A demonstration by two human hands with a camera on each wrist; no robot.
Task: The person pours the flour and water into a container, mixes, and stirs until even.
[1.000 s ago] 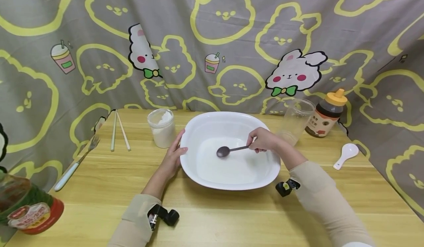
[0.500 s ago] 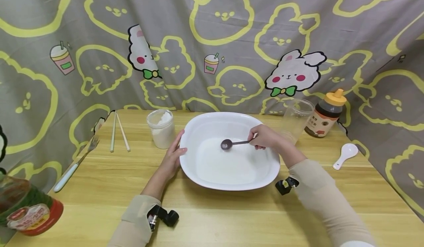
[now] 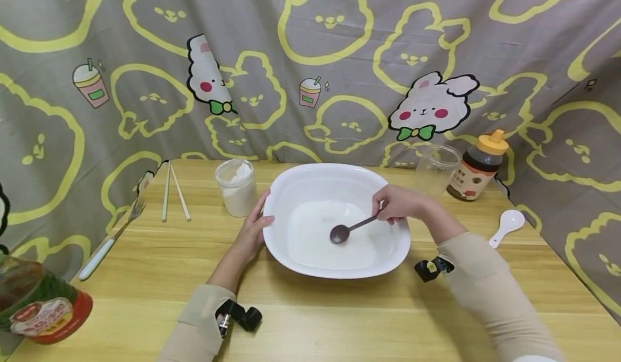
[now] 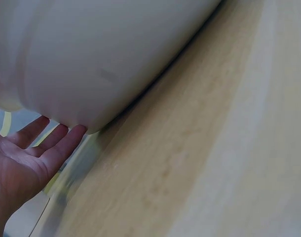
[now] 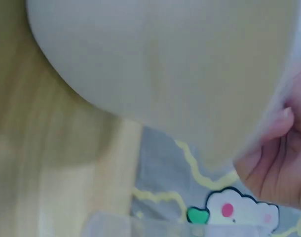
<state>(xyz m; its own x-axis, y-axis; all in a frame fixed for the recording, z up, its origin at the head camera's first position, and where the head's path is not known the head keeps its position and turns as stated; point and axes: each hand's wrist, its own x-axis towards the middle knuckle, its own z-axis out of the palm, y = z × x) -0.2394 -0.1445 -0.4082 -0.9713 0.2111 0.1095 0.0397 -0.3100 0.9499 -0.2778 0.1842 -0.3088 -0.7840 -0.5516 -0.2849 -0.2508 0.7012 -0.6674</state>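
Two bare hands attend one basin: the left hand (image 3: 249, 234), fingers nearly straight, rests against the outer wall with its thumb at the rim of the white basin (image 3: 322, 181), which stands on the wooden table (image 3: 310, 319), looks stiff and smooth, and is best steadied at that rim. Inside, the dark spoon (image 3: 343, 232) slants bowl-down, probably light and rigid, its slim handle liable to twist, best pinched near the end, where the right hand (image 3: 394, 203) grips it.

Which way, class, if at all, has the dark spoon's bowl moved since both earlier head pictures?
Yes: against the white basin, the bowl of the dark spoon has shifted right and toward the near rim.
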